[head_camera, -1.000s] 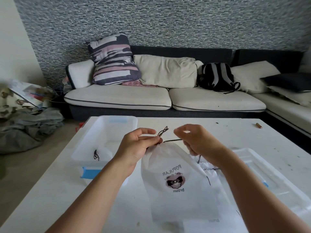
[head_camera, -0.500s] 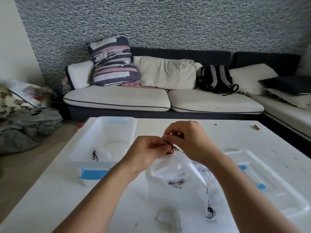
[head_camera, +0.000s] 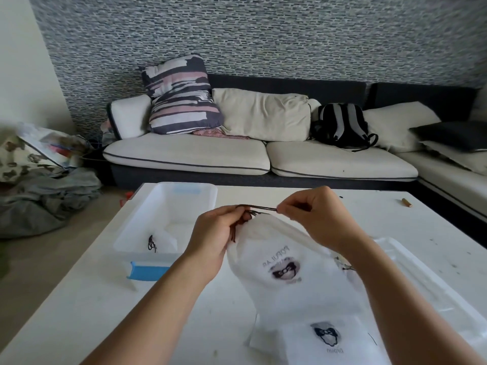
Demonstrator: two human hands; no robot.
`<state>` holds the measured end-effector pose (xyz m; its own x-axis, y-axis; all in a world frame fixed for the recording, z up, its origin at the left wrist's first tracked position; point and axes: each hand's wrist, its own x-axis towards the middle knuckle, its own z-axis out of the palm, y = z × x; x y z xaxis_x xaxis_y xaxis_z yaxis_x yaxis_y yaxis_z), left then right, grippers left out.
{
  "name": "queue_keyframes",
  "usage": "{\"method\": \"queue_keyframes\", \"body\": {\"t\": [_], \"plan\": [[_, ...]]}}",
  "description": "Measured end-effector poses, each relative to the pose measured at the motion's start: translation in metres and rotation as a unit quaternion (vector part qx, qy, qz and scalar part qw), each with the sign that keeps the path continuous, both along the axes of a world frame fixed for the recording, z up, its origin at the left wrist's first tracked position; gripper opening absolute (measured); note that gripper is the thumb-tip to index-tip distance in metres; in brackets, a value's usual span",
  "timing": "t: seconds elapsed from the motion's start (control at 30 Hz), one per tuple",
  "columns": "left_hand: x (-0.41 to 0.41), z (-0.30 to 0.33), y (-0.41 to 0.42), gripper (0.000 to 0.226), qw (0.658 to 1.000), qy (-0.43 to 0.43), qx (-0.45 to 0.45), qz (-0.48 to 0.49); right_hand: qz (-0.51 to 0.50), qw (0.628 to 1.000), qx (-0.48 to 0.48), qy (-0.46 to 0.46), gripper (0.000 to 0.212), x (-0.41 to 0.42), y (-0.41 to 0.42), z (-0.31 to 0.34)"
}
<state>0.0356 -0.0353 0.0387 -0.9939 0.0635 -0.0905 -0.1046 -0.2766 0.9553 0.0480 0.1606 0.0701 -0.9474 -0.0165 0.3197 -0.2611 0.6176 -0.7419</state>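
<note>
Now our left hand (head_camera: pixel 210 241) and right hand (head_camera: pixel 313 219) both pinch the dark drawstring (head_camera: pixel 259 207), fingers clamped on it. It runs tight between our fingers, just above the white bag (head_camera: pixel 283 291) lying on the surface (head_camera: pixel 79 299).

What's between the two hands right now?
A dark cord runs from the left hand to the right hand, above the gathered top of the white bag, in the head view.

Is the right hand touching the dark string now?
Touching. The head view shows the right hand pinching the dark string, which runs taut to the left hand at the neck of the white bag.
</note>
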Motion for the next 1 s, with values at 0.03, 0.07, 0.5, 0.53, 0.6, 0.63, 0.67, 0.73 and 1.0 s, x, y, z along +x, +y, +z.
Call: {"method": "queue_keyframes", "body": {"t": [0.03, 0.07, 0.5, 0.53, 0.6, 0.63, 0.67, 0.73, 1.0], "plan": [[-0.001, 0.001, -0.001, 0.018, 1.0, -0.001, 0.008, 0.011, -0.002, 1.0, 0.003, -0.006, 0.015, 0.001, 0.002, 0.0], [-0.002, 0.001, -0.002, 0.02, 1.0, 0.002, 0.007, 0.018, -0.003, 1.0, 0.001, -0.012, 0.016, 0.002, 0.002, 0.0], [0.006, -0.007, 0.01, 0.03, 0.991, 0.082, -0.096, 0.034, -0.007, 0.999, -0.035, -0.007, 0.022, -0.001, -0.024, -0.018], [0.006, -0.008, 0.01, 0.03, 0.99, 0.086, -0.103, 0.037, -0.001, 0.999, -0.032, -0.014, 0.02, -0.001, -0.023, -0.018], [0.006, -0.008, 0.009, 0.03, 0.989, 0.089, -0.112, 0.044, 0.021, 0.999, -0.028, -0.035, 0.016, 0.0, -0.021, -0.017], [0.005, -0.008, 0.009, 0.03, 0.988, 0.089, -0.114, 0.047, 0.032, 0.998, -0.032, -0.044, 0.015, 0.001, -0.02, -0.016], [0.005, -0.009, 0.009, 0.03, 0.988, 0.089, -0.115, 0.05, 0.04, 0.997, -0.037, -0.051, 0.013, 0.002, -0.019, -0.015], [0.005, -0.008, 0.011, 0.029, 0.988, 0.084, -0.117, 0.058, 0.046, 0.996, -0.051, -0.054, 0.011, 0.003, -0.018, -0.015], [0.005, -0.009, 0.012, 0.027, 0.988, 0.075, -0.119, 0.06, 0.04, 0.996, -0.076, -0.036, 0.014, 0.001, -0.026, -0.019]]}}
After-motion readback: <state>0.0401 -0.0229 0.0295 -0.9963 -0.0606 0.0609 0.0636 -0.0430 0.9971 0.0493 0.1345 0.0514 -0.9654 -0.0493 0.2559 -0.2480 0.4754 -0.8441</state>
